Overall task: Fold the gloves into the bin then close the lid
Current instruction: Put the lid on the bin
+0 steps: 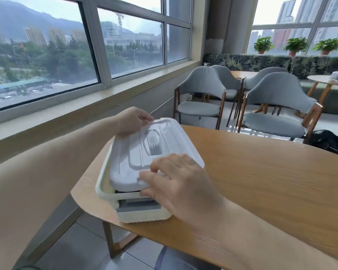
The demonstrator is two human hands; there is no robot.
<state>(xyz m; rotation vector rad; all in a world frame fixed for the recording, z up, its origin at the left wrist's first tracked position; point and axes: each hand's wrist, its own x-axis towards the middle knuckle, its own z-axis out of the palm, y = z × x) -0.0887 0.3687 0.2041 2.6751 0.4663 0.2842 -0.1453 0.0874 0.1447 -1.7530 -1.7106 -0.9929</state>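
A cream plastic bin (105,189) with a grey front latch stands near the left edge of the wooden table (261,172). A white lid (142,152) lies tilted over the bin, its near-left edge raised off the rim. A dark slit under that edge shows a bit of black mesh-like material; the gloves themselves are hidden. My left hand (134,118) pinches the lid's far corner. My right hand (176,182) grips the lid's near edge, fingers curled around it.
Grey padded chairs (201,94) stand beyond the table's far side. A black bag (328,141) lies at the right edge. Windows and a sill run along the left. A second round table (328,82) stands at the far right.
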